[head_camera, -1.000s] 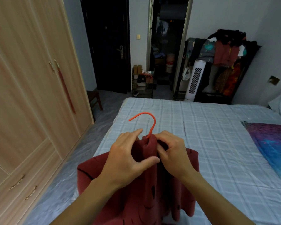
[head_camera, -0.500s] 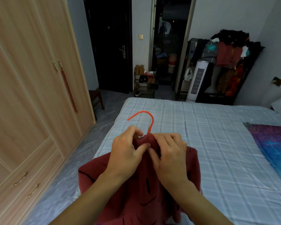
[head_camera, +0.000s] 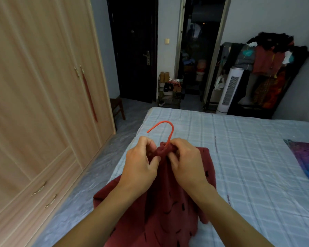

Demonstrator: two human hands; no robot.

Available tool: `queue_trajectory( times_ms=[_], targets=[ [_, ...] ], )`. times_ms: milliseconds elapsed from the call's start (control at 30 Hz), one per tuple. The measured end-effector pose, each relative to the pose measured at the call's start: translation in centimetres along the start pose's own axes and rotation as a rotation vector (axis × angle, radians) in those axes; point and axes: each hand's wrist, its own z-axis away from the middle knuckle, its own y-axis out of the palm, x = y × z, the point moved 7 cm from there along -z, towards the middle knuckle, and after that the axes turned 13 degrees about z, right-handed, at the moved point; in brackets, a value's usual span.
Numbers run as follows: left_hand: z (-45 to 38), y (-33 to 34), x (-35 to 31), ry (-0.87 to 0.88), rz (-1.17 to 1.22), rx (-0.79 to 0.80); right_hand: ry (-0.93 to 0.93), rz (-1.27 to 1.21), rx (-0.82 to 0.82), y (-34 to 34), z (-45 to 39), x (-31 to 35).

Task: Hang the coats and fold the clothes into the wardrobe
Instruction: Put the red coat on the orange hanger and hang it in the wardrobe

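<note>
The red coat (head_camera: 169,202) lies spread on the near corner of the bed (head_camera: 248,157), its collar bunched up around the neck of an orange hanger (head_camera: 165,130) whose hook stands clear above the cloth and curls toward the wardrobe side. The left hand (head_camera: 141,168) pinches the collar fabric on its side of the hook, fingers curled in with the thumb against the cloth; the right hand (head_camera: 185,163) does the same on the other side, fingertips tucked into the bunched neck just below the wire. Both hands are grasping the coat, not the hanger itself, as far as the view shows

The step in hand looks like seating the collar on the hanger. To do it well, the person would draw the neck opening evenly to both sides so the hook sits centred, then check that each shoulder rests over a hanger arm; those arms are hidden under the cloth, so their fit cannot be judged here. Lifting by the hook rather than the fabric should keep the coat from sliding off one end

The wardrobe (head_camera: 43,104) stands to the left across a strip of floor, its doors closed, so one must be opened before hanging
</note>
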Motion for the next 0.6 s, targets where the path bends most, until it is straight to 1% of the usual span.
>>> queue_trajectory(
  times_ms=[133, 200, 300, 433, 600],
  targets=[
    [0.7, -3.2, -0.2, 0.092, -0.063, -0.069, -0.089, 0.109, 0.003, 0.4, -0.6, 3.0],
    [1.3, -4.8, -0.4, 0.114, -0.077, -0.099, -0.136, 0.106, -0.023, 0.3, -0.7, 4.7],
    [2.8, -6.7, -1.2, 0.177, -0.135, -0.161, -0.185, 0.005, -0.013, 0.4, 0.0, 6.6],
    [6.1, -8.2, -2.8, 0.211, -0.217, -0.232, -0.229, -0.188, -0.017, 0.2, 2.1, 8.2],
    [11.5, -10.8, -5.6, 0.27, -0.42, -0.365, -0.346, -0.332, -0.031, -1.1, 5.4, 11.8]
  ],
)
